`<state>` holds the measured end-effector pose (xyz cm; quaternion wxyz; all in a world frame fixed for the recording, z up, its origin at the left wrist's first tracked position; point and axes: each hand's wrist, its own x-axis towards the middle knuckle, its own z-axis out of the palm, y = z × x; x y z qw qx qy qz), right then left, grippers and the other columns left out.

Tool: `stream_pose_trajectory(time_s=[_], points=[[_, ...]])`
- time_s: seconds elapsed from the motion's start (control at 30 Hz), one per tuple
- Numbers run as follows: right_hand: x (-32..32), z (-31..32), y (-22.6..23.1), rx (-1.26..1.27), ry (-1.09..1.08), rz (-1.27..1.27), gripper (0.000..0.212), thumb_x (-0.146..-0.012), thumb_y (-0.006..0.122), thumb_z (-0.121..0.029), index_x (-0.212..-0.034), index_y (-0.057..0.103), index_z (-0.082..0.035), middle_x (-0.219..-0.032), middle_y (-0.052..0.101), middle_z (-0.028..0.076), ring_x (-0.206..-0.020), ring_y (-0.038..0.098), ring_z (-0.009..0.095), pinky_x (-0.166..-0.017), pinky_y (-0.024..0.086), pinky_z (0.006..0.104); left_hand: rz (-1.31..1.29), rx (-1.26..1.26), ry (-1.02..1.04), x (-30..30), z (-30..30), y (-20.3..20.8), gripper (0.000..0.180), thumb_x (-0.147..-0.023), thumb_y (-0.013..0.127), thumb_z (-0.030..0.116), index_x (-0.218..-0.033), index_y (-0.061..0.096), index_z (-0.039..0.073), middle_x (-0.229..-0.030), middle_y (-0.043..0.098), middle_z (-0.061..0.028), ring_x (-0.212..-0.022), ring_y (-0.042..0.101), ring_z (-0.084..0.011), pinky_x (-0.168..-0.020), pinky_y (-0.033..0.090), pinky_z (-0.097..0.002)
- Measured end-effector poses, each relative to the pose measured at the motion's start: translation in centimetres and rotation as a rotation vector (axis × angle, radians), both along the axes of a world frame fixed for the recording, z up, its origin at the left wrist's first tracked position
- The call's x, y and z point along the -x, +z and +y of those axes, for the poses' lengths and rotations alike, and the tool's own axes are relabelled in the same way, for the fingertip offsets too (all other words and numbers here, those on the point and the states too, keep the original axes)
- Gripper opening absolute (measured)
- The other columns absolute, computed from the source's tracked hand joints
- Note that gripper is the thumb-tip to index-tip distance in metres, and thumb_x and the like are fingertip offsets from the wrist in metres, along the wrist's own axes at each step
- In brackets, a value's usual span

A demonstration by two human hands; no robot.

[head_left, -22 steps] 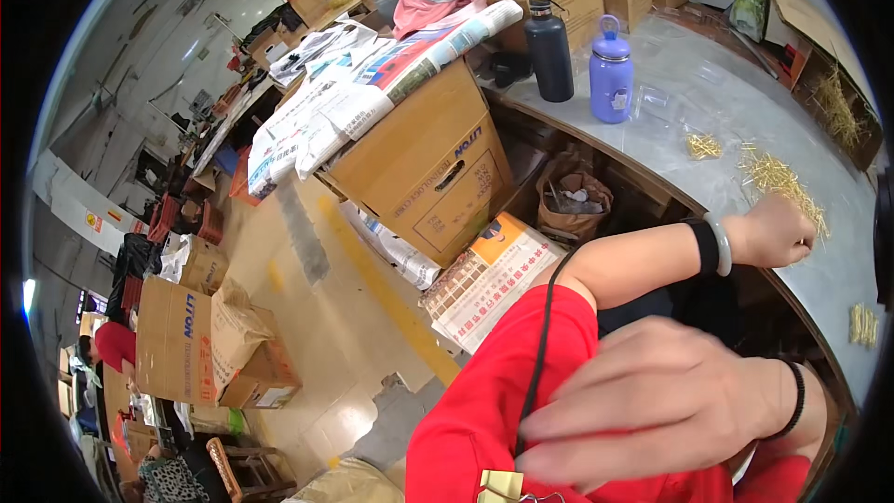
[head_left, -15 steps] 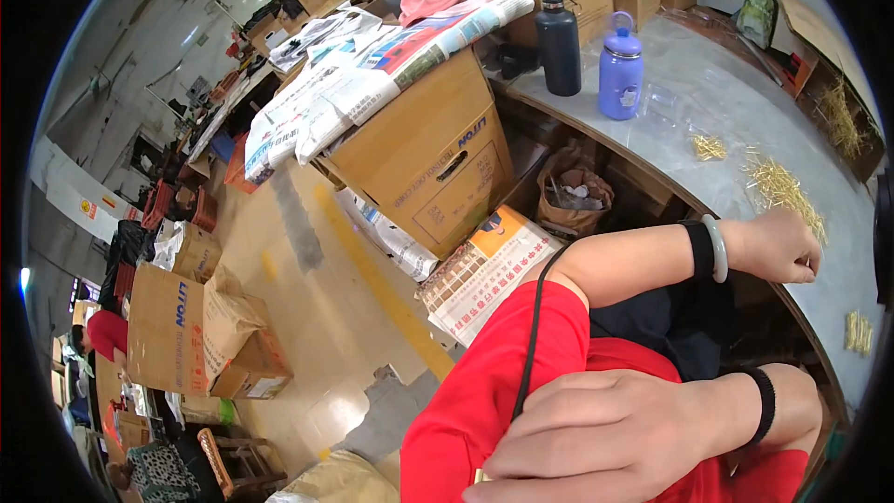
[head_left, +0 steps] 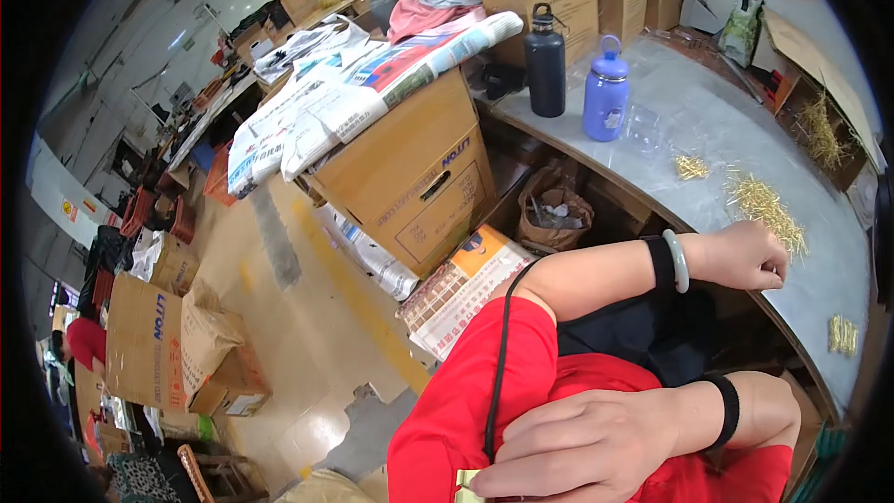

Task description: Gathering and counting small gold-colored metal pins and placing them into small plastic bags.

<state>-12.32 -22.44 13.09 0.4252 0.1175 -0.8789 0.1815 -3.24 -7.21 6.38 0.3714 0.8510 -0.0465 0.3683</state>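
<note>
My left hand (head_left: 742, 254), with a pale bangle and a black band at its wrist, is curled into a loose fist over the edge of the grey table (head_left: 689, 93). Whether it holds anything is hidden. Just beyond it lies a pile of thin golden pins (head_left: 768, 210), with a smaller heap (head_left: 691, 167) to its left and a neat bunch (head_left: 843, 334) to the right. My right hand (head_left: 587, 442) reaches across to my red left sleeve (head_left: 475, 382), fingers closed together. By its fingertips shows the corner of a small yellow-green thing (head_left: 468, 486), mostly covered, beside a black cord (head_left: 499, 363).
A dark bottle (head_left: 546, 65) and a purple bottle (head_left: 606, 98) stand on the table, near a clear plastic container (head_left: 645, 130). Left of it, a large carton (head_left: 419, 186) carries newspapers (head_left: 345, 102). A paper bag (head_left: 549, 214) sits below the table edge. Another person (head_left: 86, 343) is far left.
The whole view has shifted, so the table and bottles sit lower and further left. Both hands keep about the same pose; more of the yellow-green thing shows by my right fingertips.
</note>
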Motion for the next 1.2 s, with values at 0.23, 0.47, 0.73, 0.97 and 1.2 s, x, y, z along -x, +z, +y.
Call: stream_pose_trajectory(time_s=[0.23, 0.47, 0.73, 0.97, 1.2], points=[[-0.1, -0.3, -0.6, -0.098, -0.053, 0.075, 0.028, -0.09, 0.069, -0.021, -0.114, 0.067, -0.006, -0.109, 0.066, 0.012, -0.093, 0.065, 0.03, -0.083, 0.055, 0.0387, 0.01, 0.011, -0.017, 0.5, -0.6, 0.1, 0.011, -0.081, 0.072, 0.017, -0.086, 0.074, 0.008, -0.074, 0.071, -0.0108, -0.068, 0.068, -0.0268, -0.064, 0.052, -0.0361], [0.2, -0.1, -0.9, -0.237, -0.109, 0.172, 0.028, -0.089, 0.069, -0.019, -0.113, 0.067, -0.005, -0.105, 0.067, 0.013, -0.089, 0.066, 0.029, -0.08, 0.056, 0.0388, 0.003, 0.031, -0.029, 1.3, -0.7, -0.3, 0.011, -0.082, 0.072, 0.018, -0.087, 0.074, 0.008, -0.073, 0.07, -0.0111, -0.067, 0.068, -0.0266, -0.063, 0.052, -0.0367], [1.0, 0.7, 1.4, 0.177, -0.076, 0.037, 0.026, -0.086, 0.068, -0.005, -0.111, 0.071, -0.003, -0.106, 0.068, 0.011, -0.084, 0.066, 0.023, -0.07, 0.054, 0.0329, -0.004, 0.002, -0.014, 0.5, -1.0, -1.3, 0.011, -0.081, 0.072, 0.018, -0.086, 0.075, 0.008, -0.074, 0.071, -0.0113, -0.068, 0.069, -0.0272, -0.063, 0.052, -0.0374], [0.8, 1.1, 0.0, 0.488, 0.29, -0.047, 0.025, -0.087, 0.07, -0.009, -0.111, 0.068, -0.002, -0.107, 0.066, 0.014, -0.087, 0.066, 0.027, -0.073, 0.055, 0.034, 0.003, 0.048, -0.017, 1.6, -1.0, -2.3, 0.013, -0.082, 0.072, 0.019, -0.086, 0.074, 0.007, -0.073, 0.071, -0.0101, -0.068, 0.069, -0.0262, -0.064, 0.053, -0.0363], [2.6, 0.8, 2.1, 0.548, 0.175, -0.124, 0.025, -0.088, 0.068, -0.011, -0.111, 0.067, -0.001, -0.112, 0.062, 0.01, -0.09, 0.065, 0.022, -0.069, 0.055, 0.0294, -0.023, 0.062, -0.041, -0.4, -1.2, -3.3, 0.013, -0.082, 0.072, 0.018, -0.085, 0.074, 0.006, -0.073, 0.072, -0.0098, -0.067, 0.07, -0.0241, -0.063, 0.053, -0.0346]])
